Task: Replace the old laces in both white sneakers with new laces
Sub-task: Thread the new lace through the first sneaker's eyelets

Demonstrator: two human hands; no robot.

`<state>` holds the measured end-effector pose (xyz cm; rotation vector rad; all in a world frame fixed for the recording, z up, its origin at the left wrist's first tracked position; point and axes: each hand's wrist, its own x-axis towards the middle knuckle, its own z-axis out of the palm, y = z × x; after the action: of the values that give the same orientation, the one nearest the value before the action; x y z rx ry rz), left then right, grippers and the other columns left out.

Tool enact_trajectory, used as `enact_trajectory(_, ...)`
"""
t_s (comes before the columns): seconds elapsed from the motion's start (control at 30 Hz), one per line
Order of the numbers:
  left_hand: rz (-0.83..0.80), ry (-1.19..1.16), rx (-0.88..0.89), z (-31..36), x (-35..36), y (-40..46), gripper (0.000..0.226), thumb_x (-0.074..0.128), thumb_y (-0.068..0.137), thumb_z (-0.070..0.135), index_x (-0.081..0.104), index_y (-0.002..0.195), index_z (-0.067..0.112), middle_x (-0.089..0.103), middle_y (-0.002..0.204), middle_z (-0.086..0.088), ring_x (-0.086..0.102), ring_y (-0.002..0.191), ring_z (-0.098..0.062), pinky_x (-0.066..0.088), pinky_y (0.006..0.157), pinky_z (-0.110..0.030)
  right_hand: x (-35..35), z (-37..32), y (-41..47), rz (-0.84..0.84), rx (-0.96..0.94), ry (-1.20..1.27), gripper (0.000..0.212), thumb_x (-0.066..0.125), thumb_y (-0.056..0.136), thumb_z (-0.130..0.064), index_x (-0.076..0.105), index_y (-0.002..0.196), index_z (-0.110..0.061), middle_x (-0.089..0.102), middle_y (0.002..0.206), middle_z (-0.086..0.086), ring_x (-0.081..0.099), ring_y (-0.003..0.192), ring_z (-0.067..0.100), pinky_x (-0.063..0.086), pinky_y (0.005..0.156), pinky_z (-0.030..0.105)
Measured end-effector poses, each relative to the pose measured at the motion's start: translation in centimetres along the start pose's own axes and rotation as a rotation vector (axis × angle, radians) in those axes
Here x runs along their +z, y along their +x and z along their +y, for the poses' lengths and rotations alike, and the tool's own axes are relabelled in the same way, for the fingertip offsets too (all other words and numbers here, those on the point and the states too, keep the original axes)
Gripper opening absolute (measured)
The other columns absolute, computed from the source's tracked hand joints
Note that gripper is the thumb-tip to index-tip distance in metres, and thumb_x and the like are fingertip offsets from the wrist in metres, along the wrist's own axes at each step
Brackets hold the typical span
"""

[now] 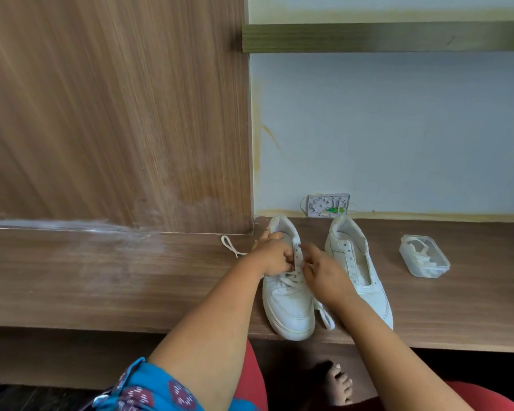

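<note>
on the brown wooden ledge (pixel 101 277), both hands work at the left white leather sneaker (pixel 288 304), half laced. left hand (pixel 272 256) and right hand (pixel 324 271) pinch its flat white lace (pixel 291 278). at 3 o'clock stands the unlaced white sneaker (pixel 359 271).

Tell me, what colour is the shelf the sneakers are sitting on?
The shelf is brown with a wood grain, seen in the head view.

Brown wooden ledge (pixel 101 277), two white sneakers (pixel 290 304) (pixel 365 280) side by side, loose lace (pixel 230 246) left, clear plastic box (pixel 424 256) right
</note>
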<state>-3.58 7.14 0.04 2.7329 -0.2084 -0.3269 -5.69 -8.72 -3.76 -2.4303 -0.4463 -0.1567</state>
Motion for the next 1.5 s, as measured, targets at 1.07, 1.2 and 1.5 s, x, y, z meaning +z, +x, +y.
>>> enact_trajectory(1.07,0.928,-0.268,-0.239,-0.8,-3.4,-0.9,0.012,0.052,0.093,0.019,0.063,0.097,0.017,0.047,0.132,-0.001,0.038,0.119,-0.024,0.032,0.095,-0.04,-1.1,1.3,1.9,-0.031,0.003,0.256,0.045,0.042,0.077,0.01,0.063,0.079,-0.03,0.07,0.086,-0.005,0.066,0.087,0.014,0.051,0.078,0.029)
enact_trajectory(1.2,1.012,-0.332,-0.62,-3.7,-4.2,-1.4,0.013,0.056,0.092,0.018,0.061,0.105,0.017,0.039,0.134,-0.005,0.036,0.119,-0.028,0.034,0.096,-0.043,-1.1,1.4,1.8,-0.018,-0.017,0.299,0.043,0.043,0.078,0.009,0.063,0.078,-0.028,0.071,0.086,-0.006,0.067,0.089,0.013,0.052,0.081,0.029)
enact_trajectory(1.5,0.123,0.093,0.073,0.1,-1.0,0.0,0.017,0.061,0.092,0.037,0.07,0.104,0.03,0.018,0.159,0.003,-0.005,0.148,-0.024,0.0,0.117,-0.053,-0.9,1.2,1.9,0.007,-0.036,0.29,0.046,0.043,0.078,0.011,0.062,0.077,-0.031,0.071,0.084,-0.006,0.067,0.088,0.012,0.052,0.082,0.032)
